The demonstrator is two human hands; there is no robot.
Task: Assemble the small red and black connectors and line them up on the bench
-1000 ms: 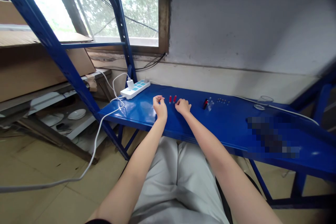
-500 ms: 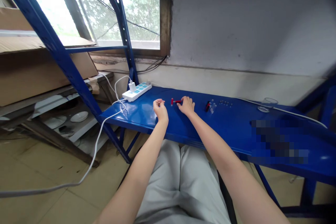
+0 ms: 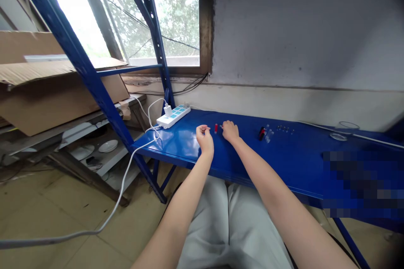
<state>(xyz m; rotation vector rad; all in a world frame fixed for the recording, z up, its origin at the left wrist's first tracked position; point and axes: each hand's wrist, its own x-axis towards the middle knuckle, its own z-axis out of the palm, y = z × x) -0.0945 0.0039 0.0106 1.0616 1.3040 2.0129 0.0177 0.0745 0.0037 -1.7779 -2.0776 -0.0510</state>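
My left hand is raised a little over the blue table, its fingers curled together on something I cannot make out. Just right of it lies a small red piece, touched by neither hand. My right hand is closed, fingertips down near the tabletop, with a small pale bit showing at them. Farther right are a black and red piece, several clear plastic pieces and a scatter of tiny metallic parts.
A white power strip with a plugged-in charger sits at the table's left end. Its white cable hangs down over the edge. A blurred dark patch covers the right side. Cardboard boxes stand left.
The view has shifted, so the table appears farther right and lower. The long red part beside my right fingers no longer shows; a small pale bit is there.
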